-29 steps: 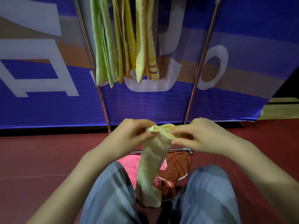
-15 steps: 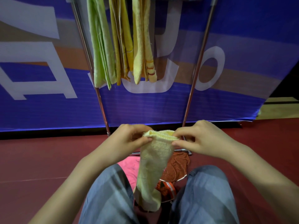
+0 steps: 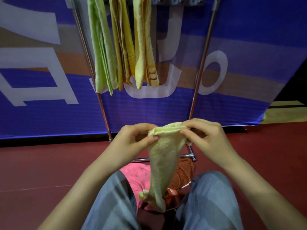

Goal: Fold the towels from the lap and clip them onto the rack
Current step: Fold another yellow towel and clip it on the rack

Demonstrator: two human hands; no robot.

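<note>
Beyond your hands, the blue banner (image 3: pixel 166 112) carries large white letters, cropped; you can make out only "O".

A pink towel (image 3: pixel 137 176) and an orange towel (image 3: pixel 183 175) are laid on the red floor (image 3: pixel 41 166), touching, beside the rack foot (image 3: pixel 191 155).

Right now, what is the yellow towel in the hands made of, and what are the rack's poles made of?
The pale yellow towel looks like soft terry cloth, likely cotton: its surface is nubbly and matte, and it droops limply from the left hand and right hand. The rack poles look like polished metal, maybe steel: they are thin, straight and carry bright shiny streaks.
</note>
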